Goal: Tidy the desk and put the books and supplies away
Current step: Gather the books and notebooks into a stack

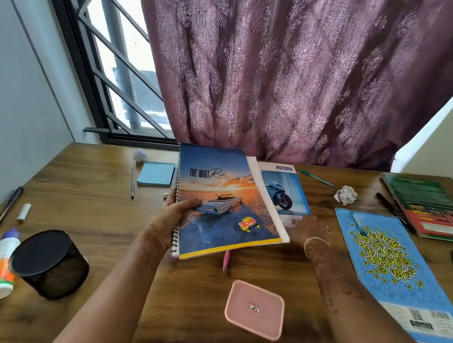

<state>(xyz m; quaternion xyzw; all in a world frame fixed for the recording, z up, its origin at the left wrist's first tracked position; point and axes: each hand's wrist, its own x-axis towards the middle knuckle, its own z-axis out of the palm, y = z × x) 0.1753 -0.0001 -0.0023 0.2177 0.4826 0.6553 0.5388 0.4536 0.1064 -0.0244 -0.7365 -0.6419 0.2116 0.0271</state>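
My left hand (179, 211) grips the spiral edge of a notebook with a car-and-sunset cover (225, 199), held tilted above the wooden desk (100, 191). Behind it, partly covered, is a notebook with a blue motorbike cover (282, 188). My right hand (307, 230) is blurred at that notebook's lower right corner, its fingers hidden. A blue lettered notebook (393, 275) and a green book (428, 206) lie at the right. A blue sticky-note pad (155, 173) lies at the back left.
A black mesh pen holder (49, 263) lies tipped beside a glue bottle (1, 268) at the front left. A pink lidded box (255, 309) sits near me, with a pink pen (225, 260) behind it. Scattered pens (6, 211) and crumpled paper balls (346, 194) lie about. A curtain hangs behind the desk.
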